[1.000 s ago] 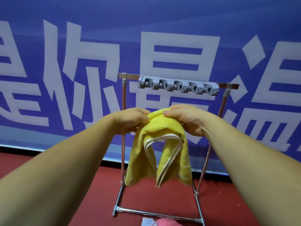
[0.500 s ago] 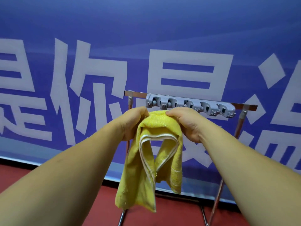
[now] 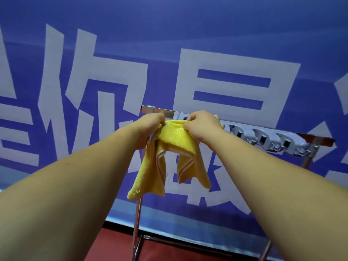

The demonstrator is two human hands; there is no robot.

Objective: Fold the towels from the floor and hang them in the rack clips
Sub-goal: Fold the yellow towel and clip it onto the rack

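Yellow towel [image 3: 175,137] pinched by left fingers [image 3: 160,121] and right fingers [image 3: 188,125]; beside rack clips [image 3: 262,138].

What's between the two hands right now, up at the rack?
In the head view, the folded top of the yellow towel spans from left hand to right hand, both pinching it.

Blue banner wall [image 3: 169,25] with white characters [image 3: 235,61] above red floor [image 3: 169,251].

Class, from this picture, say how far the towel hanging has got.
Done: the yellow towel hangs folded double. In hand: left hand and right hand pinch its top fold at the left end of the grey clip strip. Left: seating it in a clip, hidden by the hands; three clips to the right stand empty.
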